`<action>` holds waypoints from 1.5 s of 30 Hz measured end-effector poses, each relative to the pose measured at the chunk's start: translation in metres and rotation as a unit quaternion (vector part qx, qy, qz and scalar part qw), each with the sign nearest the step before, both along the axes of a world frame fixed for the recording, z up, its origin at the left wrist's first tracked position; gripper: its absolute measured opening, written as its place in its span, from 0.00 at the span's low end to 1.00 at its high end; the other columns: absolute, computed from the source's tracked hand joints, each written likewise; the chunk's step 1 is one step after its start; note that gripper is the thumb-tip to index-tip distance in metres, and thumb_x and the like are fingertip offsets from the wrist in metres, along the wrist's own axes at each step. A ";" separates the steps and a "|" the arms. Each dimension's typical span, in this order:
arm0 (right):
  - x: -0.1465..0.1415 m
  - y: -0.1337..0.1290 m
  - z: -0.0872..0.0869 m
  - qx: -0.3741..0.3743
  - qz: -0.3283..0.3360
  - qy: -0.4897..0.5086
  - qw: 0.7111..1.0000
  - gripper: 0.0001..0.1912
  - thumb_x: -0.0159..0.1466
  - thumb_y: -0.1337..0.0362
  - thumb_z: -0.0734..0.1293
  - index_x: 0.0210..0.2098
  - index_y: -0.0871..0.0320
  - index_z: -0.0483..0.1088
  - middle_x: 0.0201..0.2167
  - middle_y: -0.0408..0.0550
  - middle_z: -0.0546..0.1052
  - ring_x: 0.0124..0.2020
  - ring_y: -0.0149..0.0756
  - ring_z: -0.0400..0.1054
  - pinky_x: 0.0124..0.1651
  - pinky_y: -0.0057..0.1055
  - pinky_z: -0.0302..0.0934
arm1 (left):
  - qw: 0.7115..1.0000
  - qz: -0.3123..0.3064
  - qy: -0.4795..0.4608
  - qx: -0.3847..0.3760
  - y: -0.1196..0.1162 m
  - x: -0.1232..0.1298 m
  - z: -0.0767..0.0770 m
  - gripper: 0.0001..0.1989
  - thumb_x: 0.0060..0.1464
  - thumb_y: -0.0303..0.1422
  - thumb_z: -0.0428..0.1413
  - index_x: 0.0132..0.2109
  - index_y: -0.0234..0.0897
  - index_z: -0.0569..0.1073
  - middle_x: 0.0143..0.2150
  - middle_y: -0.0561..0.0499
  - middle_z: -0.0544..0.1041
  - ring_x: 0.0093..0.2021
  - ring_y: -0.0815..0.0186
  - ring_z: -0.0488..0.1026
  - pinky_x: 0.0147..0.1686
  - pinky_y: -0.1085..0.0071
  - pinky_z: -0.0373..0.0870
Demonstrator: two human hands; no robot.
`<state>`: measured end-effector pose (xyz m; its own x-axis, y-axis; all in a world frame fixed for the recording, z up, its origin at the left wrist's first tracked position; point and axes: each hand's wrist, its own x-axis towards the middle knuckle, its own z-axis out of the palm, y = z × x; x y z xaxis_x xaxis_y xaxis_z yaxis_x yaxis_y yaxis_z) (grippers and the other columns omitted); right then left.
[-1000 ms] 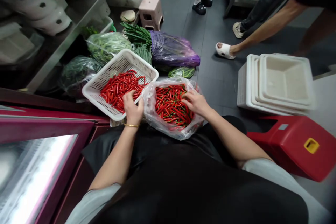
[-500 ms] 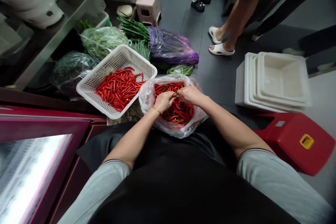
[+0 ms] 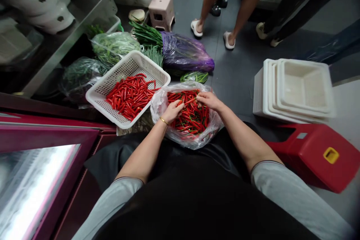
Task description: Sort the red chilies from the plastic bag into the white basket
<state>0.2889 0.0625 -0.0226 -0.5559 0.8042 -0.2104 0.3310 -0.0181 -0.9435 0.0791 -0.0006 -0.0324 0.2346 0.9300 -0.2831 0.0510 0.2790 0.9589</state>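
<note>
Between my hands, over an open clear plastic bag (image 3: 194,143), is a red chili pepper (image 3: 190,102). The fingers of my left hand (image 3: 172,112) are closed on one end of it; a gold bracelet circles that wrist. My right hand (image 3: 209,100) pinches the other end, where a bit of green stem shows. Many red chilies (image 3: 194,120) with green stems fill the bag below. Touching the bag on the left is a white perforated basket (image 3: 95,95) with a heap of red chilies (image 3: 131,95), mostly without visible stems.
Beyond the basket lie bagged greens (image 3: 116,47) and a purple bag (image 3: 187,52) of long green stalks. A pink stool (image 3: 161,9) stands farther back. White nested bins (image 3: 305,82) and a red stool-like plastic item (image 3: 317,153) are at right. Another person's legs (image 3: 246,11) are ahead.
My hands, close together before, are now slightly apart, with the red chili showing between them. The person in white shoes has stepped to the left and turned away.
</note>
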 end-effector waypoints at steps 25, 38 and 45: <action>-0.034 -0.046 -0.011 0.089 0.051 -0.415 0.904 0.17 0.62 0.53 0.65 0.28 0.60 0.77 0.28 0.52 0.79 0.31 0.38 0.71 0.34 0.29 0.60 | 0.991 -0.064 0.072 0.096 -0.008 -0.026 0.021 0.14 0.50 0.40 0.58 0.40 0.36 0.69 0.27 0.53 0.69 0.24 0.70 0.66 0.25 0.74 0.60; -0.048 -0.058 -0.010 0.089 0.055 -0.465 0.879 0.25 0.65 0.47 0.60 0.38 0.62 0.78 0.41 0.64 0.79 0.42 0.48 0.73 0.40 0.34 0.63 | 0.999 -0.006 0.046 -0.019 0.009 -0.025 0.027 0.27 0.59 0.55 0.44 0.25 0.37 0.62 0.14 0.58 0.53 0.18 0.70 0.61 0.26 0.71 0.63; -0.027 -0.041 0.002 0.165 0.041 -0.431 0.886 0.24 0.68 0.54 0.56 0.39 0.63 0.78 0.40 0.59 0.80 0.42 0.42 0.74 0.45 0.30 0.62 | 0.939 -0.024 0.294 0.176 0.008 -0.014 0.021 0.10 0.50 0.39 0.57 0.27 0.37 0.70 0.25 0.51 0.71 0.30 0.65 0.68 0.35 0.69 0.63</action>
<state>0.2623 0.0213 -0.0204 -0.3624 0.8652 -0.3466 0.9187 0.2690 -0.2892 0.0647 0.0074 -0.0113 0.1778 0.9826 -0.0530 0.6049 -0.0667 0.7935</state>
